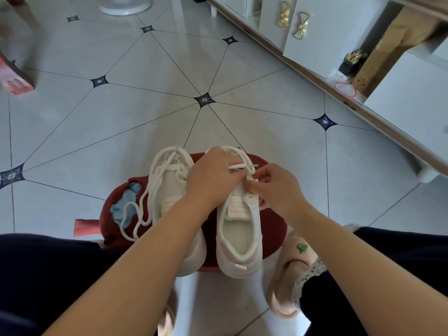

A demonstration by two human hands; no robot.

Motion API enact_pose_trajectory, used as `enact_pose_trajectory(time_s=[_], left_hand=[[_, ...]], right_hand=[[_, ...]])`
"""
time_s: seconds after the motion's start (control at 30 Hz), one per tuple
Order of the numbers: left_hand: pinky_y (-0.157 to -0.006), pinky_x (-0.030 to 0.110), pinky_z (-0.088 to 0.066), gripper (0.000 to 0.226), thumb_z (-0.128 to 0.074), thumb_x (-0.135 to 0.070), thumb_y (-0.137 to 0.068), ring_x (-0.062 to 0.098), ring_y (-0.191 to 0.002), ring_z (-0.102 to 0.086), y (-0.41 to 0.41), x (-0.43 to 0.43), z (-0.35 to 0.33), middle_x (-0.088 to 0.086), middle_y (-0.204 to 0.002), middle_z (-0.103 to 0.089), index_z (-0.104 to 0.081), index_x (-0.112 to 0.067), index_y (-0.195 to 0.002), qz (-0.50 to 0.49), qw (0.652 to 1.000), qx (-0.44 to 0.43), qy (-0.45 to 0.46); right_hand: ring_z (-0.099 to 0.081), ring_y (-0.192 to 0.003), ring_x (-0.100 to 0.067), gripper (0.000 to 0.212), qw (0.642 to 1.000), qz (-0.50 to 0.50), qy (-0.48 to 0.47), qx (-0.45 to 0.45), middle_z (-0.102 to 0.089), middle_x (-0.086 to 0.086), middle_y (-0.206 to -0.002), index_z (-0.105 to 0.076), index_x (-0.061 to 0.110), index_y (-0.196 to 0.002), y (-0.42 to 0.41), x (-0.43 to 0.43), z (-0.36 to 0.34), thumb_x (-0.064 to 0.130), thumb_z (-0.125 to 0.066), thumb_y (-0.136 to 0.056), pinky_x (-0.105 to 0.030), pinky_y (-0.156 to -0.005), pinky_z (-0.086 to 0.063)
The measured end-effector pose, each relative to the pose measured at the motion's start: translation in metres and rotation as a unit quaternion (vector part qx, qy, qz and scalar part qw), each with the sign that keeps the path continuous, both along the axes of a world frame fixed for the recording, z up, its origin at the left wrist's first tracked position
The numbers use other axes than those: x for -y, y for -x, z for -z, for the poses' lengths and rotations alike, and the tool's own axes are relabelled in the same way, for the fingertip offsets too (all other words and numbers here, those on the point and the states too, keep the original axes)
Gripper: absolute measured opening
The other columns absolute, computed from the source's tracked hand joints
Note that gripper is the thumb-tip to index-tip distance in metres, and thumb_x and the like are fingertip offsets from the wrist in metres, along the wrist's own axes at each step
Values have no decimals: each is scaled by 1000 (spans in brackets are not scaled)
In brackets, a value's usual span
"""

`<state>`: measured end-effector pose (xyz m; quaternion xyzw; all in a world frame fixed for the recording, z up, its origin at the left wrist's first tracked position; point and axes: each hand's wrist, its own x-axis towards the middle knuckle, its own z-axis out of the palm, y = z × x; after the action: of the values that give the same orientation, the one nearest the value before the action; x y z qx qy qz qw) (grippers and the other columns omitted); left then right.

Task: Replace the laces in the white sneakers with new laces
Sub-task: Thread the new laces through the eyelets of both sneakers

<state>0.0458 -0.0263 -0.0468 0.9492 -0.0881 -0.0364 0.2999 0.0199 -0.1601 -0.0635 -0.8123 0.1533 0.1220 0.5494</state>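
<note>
Two white sneakers stand side by side on a dark red stool, toes pointing away from me. The left sneaker has a loose white lace trailing off its left side onto the stool. My left hand reaches across to the right sneaker and pinches a white lace end above its eyelets. My right hand pinches the lace at the right eyelet row of the same shoe. The front of that shoe is hidden behind both hands.
The stool's cover is torn, showing blue padding. My knees in dark trousers flank the stool, and a pink slipper sits at the right. A white cabinet runs along the right; a fan base stands far back on the tiled floor.
</note>
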Motion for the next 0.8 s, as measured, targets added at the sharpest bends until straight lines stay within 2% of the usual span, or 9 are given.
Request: enact_pose_trajectory(time_s=[0.1,0.23,0.37,0.5,0.57,0.7,0.73,0.8], left_hand=[[-72,25,-34,25,-61,-39,-83,10,-89,-48,-2,0,5,-10,-95,-41,-67,-30,-106,-6,999,0,-40],[-70,28,-36,21,-55,-37,-88,14,-91,-52,-1,1,6,-7,-98,-44,-66,-27,-102,7,998,8,-64],[-70,29,-40,22,-49,-31,-91,17,-88,-54,1,1,7,-3,-104,-49,-66,-19,-99,9,997,31,-67],[-72,26,-35,24,-47,-23,-92,17,-96,-53,4,-4,7,-2,-110,-49,-64,-17,-108,14,998,22,-52],[-74,25,-32,22,-49,-21,-92,16,-98,-51,4,-9,7,0,-107,-49,-65,-16,-106,4,999,12,-37],[-65,26,-30,13,-56,-10,-87,17,-79,-48,5,-30,-3,-3,-78,-44,-65,-11,-77,-5,999,24,35],[-65,22,-33,11,-58,-7,-86,14,-76,-48,7,-38,-7,-3,-77,-46,-65,-9,-77,5,997,17,74],[-68,7,-36,14,-62,-6,-84,0,-75,-49,13,-55,-13,-6,-81,-52,-64,-18,-77,21,990,-13,140]], right_hand=[[-64,-51,-12,17,1000,0,-5,-4,-60,1,-69,-58,12,-92,0,1,1,14,-69,-80,-25,-52,-57],[-64,-53,-13,13,1000,5,-18,-4,-61,-1,-71,-57,15,-86,1,1,1,13,-69,-80,-26,-54,-58],[-67,-57,-18,10,1000,11,10,8,-66,-2,-71,-58,14,-82,3,-1,2,17,-68,-81,-35,-63,-59],[-69,-60,-20,15,999,20,29,18,-68,-4,-72,-61,7,-82,4,-4,2,20,-67,-82,-40,-67,-59],[-68,-60,-20,15,999,20,32,18,-69,-5,-72,-61,6,-80,4,-7,3,20,-67,-82,-41,-67,-59],[-68,-61,-21,16,997,44,52,27,-69,-8,-74,-61,5,-78,-1,0,2,19,-67,-81,-40,-64,-59],[-68,-63,-22,15,997,58,45,24,-69,-11,-77,-61,3,-80,-3,3,1,17,-66,-81,-40,-63,-59],[-68,-61,-23,15,997,70,38,21,-68,-13,-78,-59,0,-82,-5,6,0,15,-64,-81,-42,-63,-59]])
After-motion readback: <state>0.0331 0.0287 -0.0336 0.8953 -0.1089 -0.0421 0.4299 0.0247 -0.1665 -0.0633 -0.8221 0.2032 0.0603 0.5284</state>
